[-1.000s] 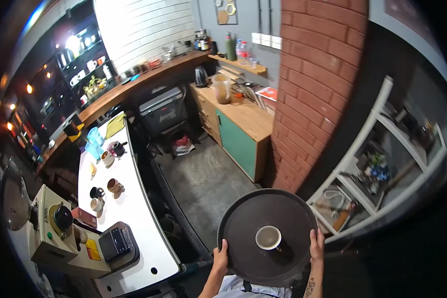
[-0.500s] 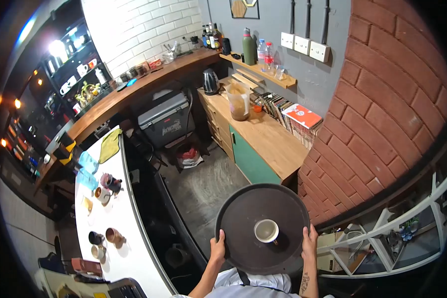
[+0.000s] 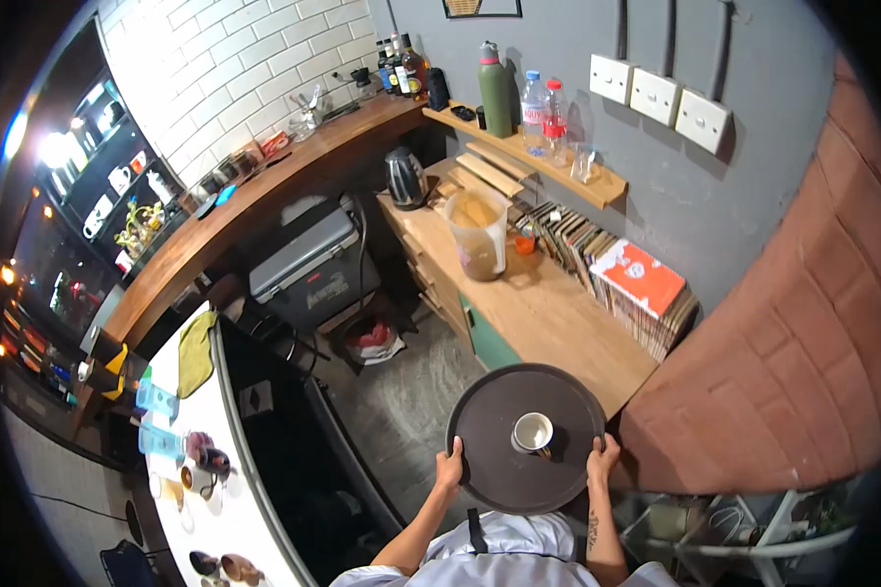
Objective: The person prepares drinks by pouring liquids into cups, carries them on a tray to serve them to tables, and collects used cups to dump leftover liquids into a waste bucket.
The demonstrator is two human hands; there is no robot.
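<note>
A round dark brown tray [image 3: 494, 479] is held level in front of my body. On it, right of its middle, stands one white cup [image 3: 533, 431] with its handle toward me; I cannot make out any contents. My left hand [image 3: 449, 464] grips the tray's left rim, thumb on top. At the right rim, my right hand [image 3: 602, 458] grips in the same way, its fingers partly hidden under the edge. Just beyond the tray is the wooden cabinet top [image 3: 548, 338] with its green door [image 3: 486, 338].
A tall plastic pitcher [image 3: 476, 235], a kettle [image 3: 405, 178] and a row of records [image 3: 582, 240] stand on the cabinet. To my left runs a white counter [image 3: 206, 489] with cups and a green cloth [image 3: 198, 354]. A brick wall [image 3: 754, 391] curves along my right.
I have moved forward, nearer the cabinet, with the tray still in both hands. The white counter has slid back and left in view. The cup remains on the tray.
</note>
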